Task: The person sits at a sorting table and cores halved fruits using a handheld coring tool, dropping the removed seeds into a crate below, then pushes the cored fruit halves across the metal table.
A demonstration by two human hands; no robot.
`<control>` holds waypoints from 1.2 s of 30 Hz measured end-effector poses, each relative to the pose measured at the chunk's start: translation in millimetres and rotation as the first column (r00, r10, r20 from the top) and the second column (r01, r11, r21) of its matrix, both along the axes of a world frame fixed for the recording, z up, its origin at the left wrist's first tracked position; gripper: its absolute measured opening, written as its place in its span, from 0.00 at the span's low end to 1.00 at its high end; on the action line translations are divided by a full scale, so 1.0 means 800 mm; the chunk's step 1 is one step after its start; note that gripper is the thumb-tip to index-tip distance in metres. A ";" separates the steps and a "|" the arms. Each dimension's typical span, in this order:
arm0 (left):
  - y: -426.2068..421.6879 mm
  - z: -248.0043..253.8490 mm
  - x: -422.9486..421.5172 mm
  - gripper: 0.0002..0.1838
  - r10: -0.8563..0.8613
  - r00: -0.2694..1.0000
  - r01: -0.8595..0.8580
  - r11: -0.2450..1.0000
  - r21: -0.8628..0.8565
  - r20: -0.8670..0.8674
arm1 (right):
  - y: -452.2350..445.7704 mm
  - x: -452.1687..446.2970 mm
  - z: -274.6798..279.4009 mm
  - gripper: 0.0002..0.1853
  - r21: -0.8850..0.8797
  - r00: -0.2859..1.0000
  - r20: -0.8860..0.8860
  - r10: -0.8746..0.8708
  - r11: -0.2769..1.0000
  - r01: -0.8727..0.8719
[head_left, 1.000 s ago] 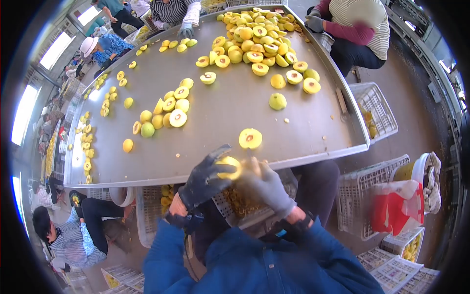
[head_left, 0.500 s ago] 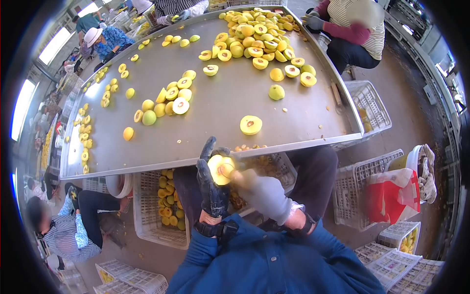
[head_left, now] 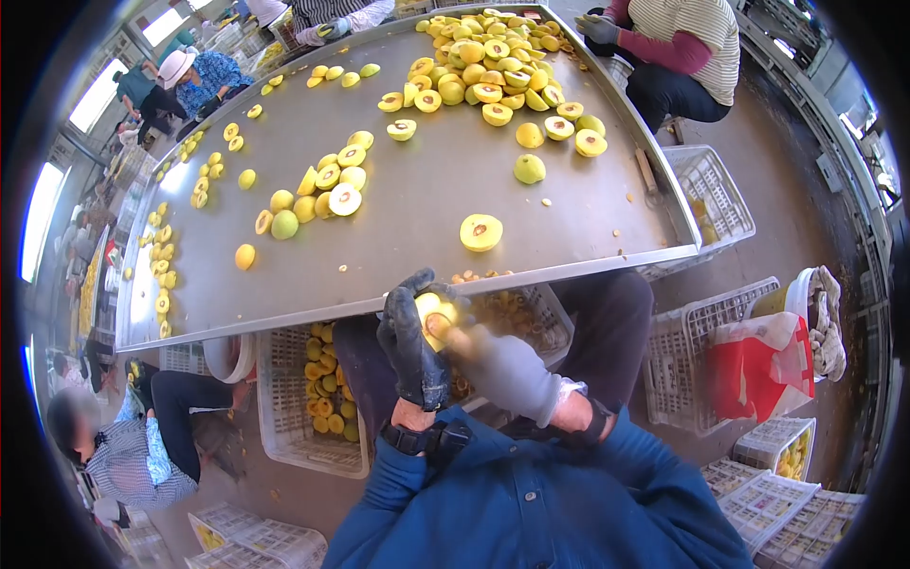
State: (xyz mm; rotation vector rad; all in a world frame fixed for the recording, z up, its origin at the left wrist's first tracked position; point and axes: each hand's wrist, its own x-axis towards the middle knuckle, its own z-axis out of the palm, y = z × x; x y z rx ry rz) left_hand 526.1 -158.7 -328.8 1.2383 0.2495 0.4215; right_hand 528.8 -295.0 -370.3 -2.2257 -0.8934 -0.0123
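Observation:
My left hand [head_left: 412, 337], in a dark, stained glove, is closed around a halved yellow peach [head_left: 434, 318], its cut side turned toward my right hand. My right hand [head_left: 512, 375], in a grey glove, is closed and presses against the cut face. A blurred tan-handled tool [head_left: 464, 343] seems to be in its fingers; its tip is too smeared to make out. Both hands are over my lap, just below the front edge of the metal table [head_left: 417, 247]. A single peach half [head_left: 481, 232] lies cut side up on the table beyond them.
A heap of halved peaches [head_left: 488, 71] covers the table's far end. A wooden-handled tool [head_left: 647, 173] lies by the right rim. Below are a crate of peach halves [head_left: 327, 384], a crate with pits [head_left: 517, 318] and a red-and-white bag [head_left: 758, 370]. Co-workers [head_left: 678, 52] sit around.
The left hand has turned the peach half and closed further around it. The right hand's fingers stay at the cut face. The whole view has shifted slightly.

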 end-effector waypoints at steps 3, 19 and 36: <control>-0.006 0.004 -0.001 0.25 -0.006 1.000 0.006 1.000 0.012 0.023 | -0.002 -0.002 0.015 0.08 0.294 0.901 -0.405 0.159 0.955 -0.036; -0.025 -0.009 0.026 0.30 -0.408 0.909 0.398 0.800 -0.450 0.079 | -0.040 0.001 0.007 0.12 0.690 -0.312 -0.432 0.846 0.533 0.490; 0.251 -0.115 -0.072 0.18 0.505 0.859 -0.347 0.458 0.818 0.081 | -0.079 0.024 -0.115 0.18 -0.315 0.906 -0.350 -0.237 0.941 0.124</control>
